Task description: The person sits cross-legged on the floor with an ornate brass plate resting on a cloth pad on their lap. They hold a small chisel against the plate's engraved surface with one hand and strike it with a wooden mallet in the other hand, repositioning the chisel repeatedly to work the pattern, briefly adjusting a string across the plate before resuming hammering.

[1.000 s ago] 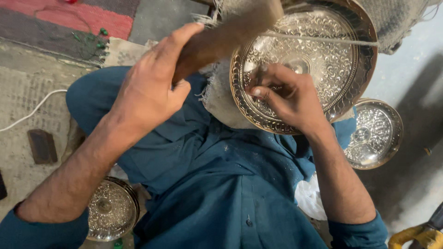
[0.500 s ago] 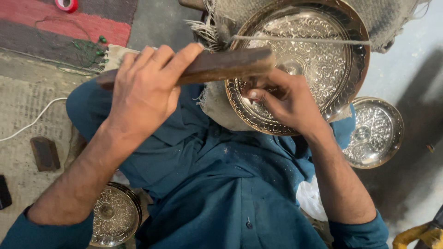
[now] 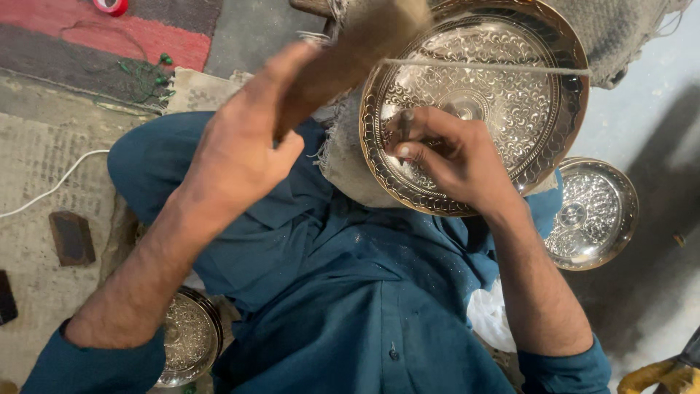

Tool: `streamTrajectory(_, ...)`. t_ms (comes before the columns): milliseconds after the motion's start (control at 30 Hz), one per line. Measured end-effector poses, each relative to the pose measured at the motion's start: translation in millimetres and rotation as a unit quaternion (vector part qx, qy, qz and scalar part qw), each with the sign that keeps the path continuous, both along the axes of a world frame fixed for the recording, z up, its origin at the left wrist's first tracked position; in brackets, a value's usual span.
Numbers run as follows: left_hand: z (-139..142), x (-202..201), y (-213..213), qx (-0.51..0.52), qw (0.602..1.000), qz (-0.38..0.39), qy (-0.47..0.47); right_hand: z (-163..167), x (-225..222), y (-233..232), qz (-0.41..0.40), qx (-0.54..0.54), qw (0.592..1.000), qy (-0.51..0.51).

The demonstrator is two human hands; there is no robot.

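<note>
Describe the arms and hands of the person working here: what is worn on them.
Both forearms are bare. Dark teal sleeves are pushed up to about the elbows, matching the teal shirt. The left hand and right hand wear no gloves; no rings, watch or bracelets show. The right hand's thumbnail looks pale, and the shirt front carries light dust specks.

Large tray (image 3: 510,95) on lap, smaller tray (image 3: 594,215) right.

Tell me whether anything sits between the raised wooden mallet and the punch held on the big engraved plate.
Nothing visible does. The left hand holds the wooden mallet raised above the punch, which the right hand holds on the plate; only open air lies between.
</note>
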State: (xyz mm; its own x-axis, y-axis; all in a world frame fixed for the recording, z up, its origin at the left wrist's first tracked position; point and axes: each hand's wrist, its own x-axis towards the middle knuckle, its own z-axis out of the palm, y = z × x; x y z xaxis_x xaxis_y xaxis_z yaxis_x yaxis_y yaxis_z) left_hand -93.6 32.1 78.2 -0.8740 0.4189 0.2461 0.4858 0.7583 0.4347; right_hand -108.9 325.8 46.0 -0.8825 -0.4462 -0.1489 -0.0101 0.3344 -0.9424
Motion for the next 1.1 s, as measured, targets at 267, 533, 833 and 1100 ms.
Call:
streamTrajectory(267, -2.1, 0.9, -1.8, -0.013, 1.0, 0.014, 0.021, 4.1, -0.9, -1.4, 0.014, 0.046, 0.998, 0.042)
streamTrajectory(533, -4.2, 8.4, -3.5, -0.005, 0.998, 0.033, -0.046, 8.8, -1.1, -2.0, 0.004, 0.013, 0.999, 0.038)
streamTrajectory(833, -23.8, 38.8, 9.4, 0.203, 0.939, 0.131, -0.244, 5.1, -2.5, 6.1, 0.026, 0.008, 0.997, 0.078)
streamTrajectory(1100, -14.7, 32.5, 12.4, 0.2, 0.961, 0.066, -0.177, -5.4, -4.4, 6.0, 0.056, -0.026, 0.991, 0.121)
